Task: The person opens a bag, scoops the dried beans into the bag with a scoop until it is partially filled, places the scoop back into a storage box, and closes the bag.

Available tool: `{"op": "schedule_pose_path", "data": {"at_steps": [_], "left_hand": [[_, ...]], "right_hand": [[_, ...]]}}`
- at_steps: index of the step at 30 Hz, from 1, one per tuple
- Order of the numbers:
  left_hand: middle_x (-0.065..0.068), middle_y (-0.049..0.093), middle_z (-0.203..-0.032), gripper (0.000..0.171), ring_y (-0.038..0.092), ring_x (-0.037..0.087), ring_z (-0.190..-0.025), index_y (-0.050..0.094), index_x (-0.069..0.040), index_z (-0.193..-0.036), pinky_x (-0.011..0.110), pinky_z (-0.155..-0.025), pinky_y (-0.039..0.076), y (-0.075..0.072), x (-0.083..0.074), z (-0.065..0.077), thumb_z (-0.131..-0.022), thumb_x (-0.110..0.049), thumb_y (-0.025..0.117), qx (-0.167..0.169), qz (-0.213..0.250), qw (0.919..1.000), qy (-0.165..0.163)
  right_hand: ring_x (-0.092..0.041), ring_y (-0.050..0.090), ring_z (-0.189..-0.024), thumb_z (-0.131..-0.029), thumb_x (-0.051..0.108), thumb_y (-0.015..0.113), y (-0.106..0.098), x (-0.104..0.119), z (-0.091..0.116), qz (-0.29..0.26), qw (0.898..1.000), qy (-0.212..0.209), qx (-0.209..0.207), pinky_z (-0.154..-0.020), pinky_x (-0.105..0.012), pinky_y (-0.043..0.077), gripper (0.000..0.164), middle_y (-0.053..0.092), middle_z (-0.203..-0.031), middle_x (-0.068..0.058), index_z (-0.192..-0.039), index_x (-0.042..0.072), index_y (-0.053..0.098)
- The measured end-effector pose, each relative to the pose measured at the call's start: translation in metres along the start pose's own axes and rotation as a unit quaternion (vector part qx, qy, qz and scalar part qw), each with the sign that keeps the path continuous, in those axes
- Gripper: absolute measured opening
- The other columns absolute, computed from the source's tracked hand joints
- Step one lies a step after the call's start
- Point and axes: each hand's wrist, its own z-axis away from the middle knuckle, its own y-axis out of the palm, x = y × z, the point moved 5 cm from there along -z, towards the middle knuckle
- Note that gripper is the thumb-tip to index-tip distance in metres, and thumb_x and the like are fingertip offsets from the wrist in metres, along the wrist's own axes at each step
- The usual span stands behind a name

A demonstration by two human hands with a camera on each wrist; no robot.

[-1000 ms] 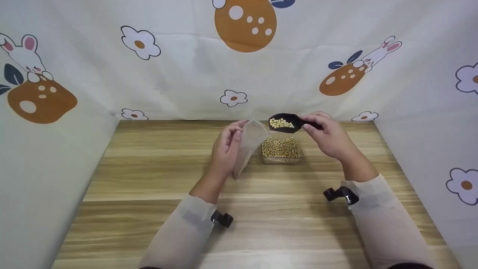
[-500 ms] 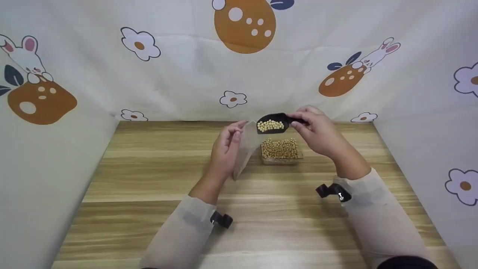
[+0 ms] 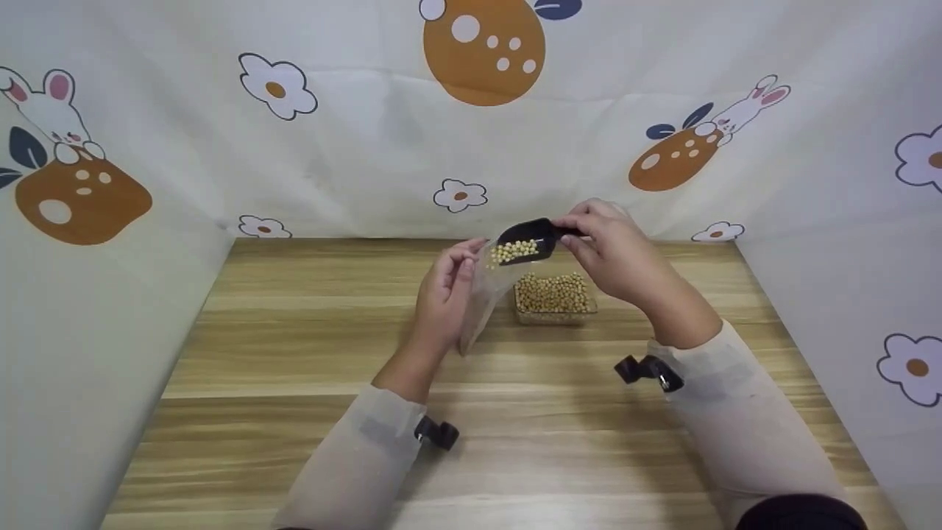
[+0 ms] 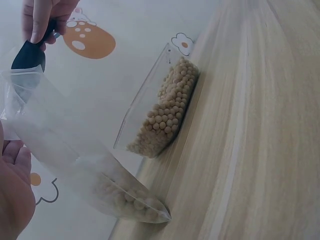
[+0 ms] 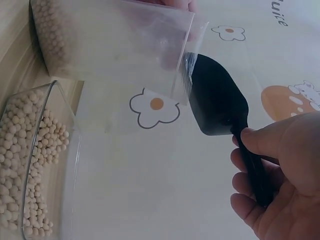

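My left hand [image 3: 445, 294] pinches the upper edge of a clear plastic bag [image 4: 75, 145], which stands tilted with its mouth open and some soybeans [image 4: 132, 202] at its bottom. Gripped by its handle in my right hand [image 3: 614, 254] is a black scoop [image 5: 217, 97]. The scoop's front lip is inside the bag's mouth, and soybeans [image 3: 516, 250] lie toward that lip. Just right of the bag, a clear rectangular container [image 3: 556, 316] on the table holds many more soybeans [image 4: 167, 112].
The wood-grain table [image 3: 294, 331] runs back to a pale curtain [image 3: 353, 147] printed with oranges, rabbits and flowers, which also hangs at both sides. Black camera mounts [image 3: 438, 433] sit on both wrists.
My right hand has moved left with the scoop, from above the container into the bag's mouth. The scoop has tipped and its soybeans have shifted toward the lip. My left hand stays put.
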Motion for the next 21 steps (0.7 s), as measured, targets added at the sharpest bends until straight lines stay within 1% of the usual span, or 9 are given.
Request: {"op": "schedule_pose_path", "data": {"at_steps": [7, 12, 14, 18, 20, 21], "left_hand": [[0.009, 0.067, -0.149, 0.018, 0.060, 0.023, -0.144, 0.061, -0.002, -0.110, 0.033, -0.125, 0.045, 0.001, 0.000, 0.000, -0.114, -0.016, 0.050, -0.002, 0.008, 0.9999, 0.006], [0.013, 0.067, -0.148, 0.017, 0.060, 0.026, -0.143, 0.059, 0.001, -0.112, 0.034, -0.124, 0.047, 0.001, 0.001, 0.000, -0.113, -0.011, 0.049, -0.001, 0.016, 0.9996, 0.023], [0.015, 0.067, -0.148, 0.016, 0.060, 0.026, -0.144, 0.059, 0.002, -0.112, 0.034, -0.124, 0.047, 0.001, 0.001, 0.000, -0.113, -0.010, 0.048, 0.001, 0.020, 0.9994, 0.028], [0.015, 0.067, -0.147, 0.016, 0.060, 0.025, -0.143, 0.058, 0.002, -0.113, 0.033, -0.124, 0.047, 0.001, 0.002, 0.000, -0.113, -0.010, 0.048, 0.001, 0.019, 0.9994, 0.030], [0.015, 0.067, -0.147, 0.016, 0.060, 0.025, -0.143, 0.059, 0.002, -0.113, 0.033, -0.123, 0.047, 0.001, 0.002, -0.001, -0.113, -0.010, 0.048, 0.000, 0.017, 0.9994, 0.029], [0.015, 0.067, -0.147, 0.016, 0.061, 0.026, -0.142, 0.059, 0.002, -0.113, 0.033, -0.123, 0.047, 0.001, 0.002, -0.001, -0.113, -0.010, 0.048, -0.001, 0.015, 0.9994, 0.029]], "right_hand": [[-0.035, 0.058, -0.122, -0.106, 0.013, 0.066, -0.002, 0.006, 0.001, 0.036, 0.999, -0.023, -0.009, -0.105, -0.050, 0.047, 0.028, 0.069, -0.125, -0.012, -0.132, 0.006, 0.074], [-0.036, 0.057, -0.120, -0.106, 0.012, 0.066, -0.003, 0.005, 0.003, 0.036, 0.999, -0.033, -0.012, -0.103, -0.049, 0.047, 0.028, 0.069, -0.123, -0.012, -0.132, 0.005, 0.074], [-0.036, 0.057, -0.120, -0.106, 0.012, 0.066, -0.003, 0.002, 0.003, 0.023, 0.999, -0.029, -0.012, -0.103, -0.049, 0.047, 0.028, 0.069, -0.123, -0.012, -0.132, 0.005, 0.074], [-0.033, 0.056, -0.124, -0.106, 0.010, 0.066, -0.005, -0.012, 0.005, -0.026, 1.000, 0.003, -0.012, -0.106, -0.047, 0.049, 0.027, 0.069, -0.126, -0.012, -0.131, 0.006, 0.075], [-0.030, 0.058, -0.123, -0.106, 0.010, 0.066, -0.006, -0.021, 0.006, -0.053, 0.998, 0.023, -0.009, -0.107, -0.042, 0.051, 0.027, 0.068, -0.127, -0.011, -0.132, 0.006, 0.075], [-0.028, 0.059, -0.123, -0.106, 0.010, 0.065, -0.006, -0.026, 0.007, -0.062, 0.998, 0.032, -0.007, -0.106, -0.038, 0.053, 0.027, 0.067, -0.128, -0.011, -0.132, 0.006, 0.074]]}}
